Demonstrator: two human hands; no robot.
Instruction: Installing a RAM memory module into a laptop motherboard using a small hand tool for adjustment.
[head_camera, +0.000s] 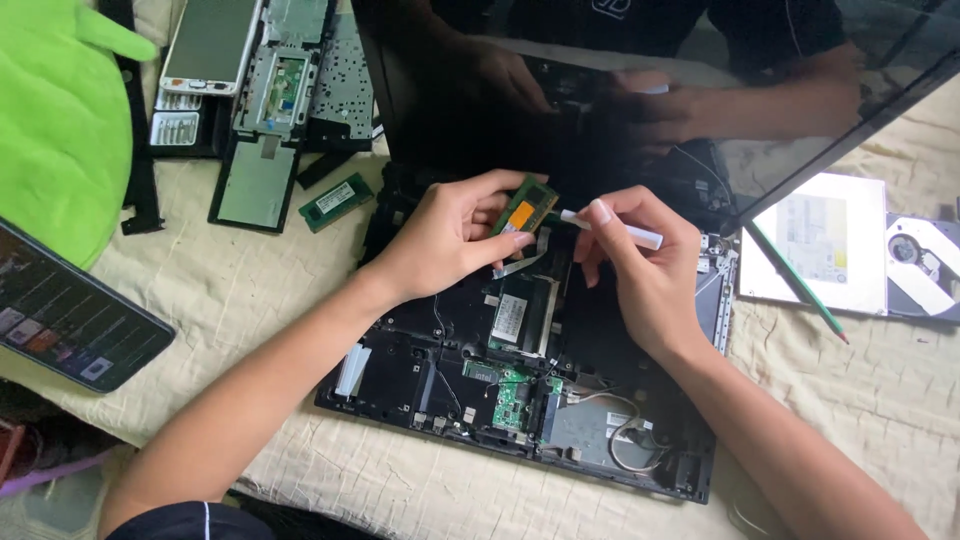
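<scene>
While the left hand (450, 235) pinches a memory stick (524, 208) above the opened laptop (400, 370), its long axis tilted up-right, the right hand (640, 265) holds a white eraser (612, 228) touching its edge.

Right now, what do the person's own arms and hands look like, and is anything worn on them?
Both forearms are bare from the elbow down. The left hand and right hand wear no gloves, rings, watch or bracelets that show. Fingernails are short and unpainted, as far as can be told. At the bottom edge, a dark sleeve with a thin white line covers the left upper arm. The right upper arm is out of view.
</scene>
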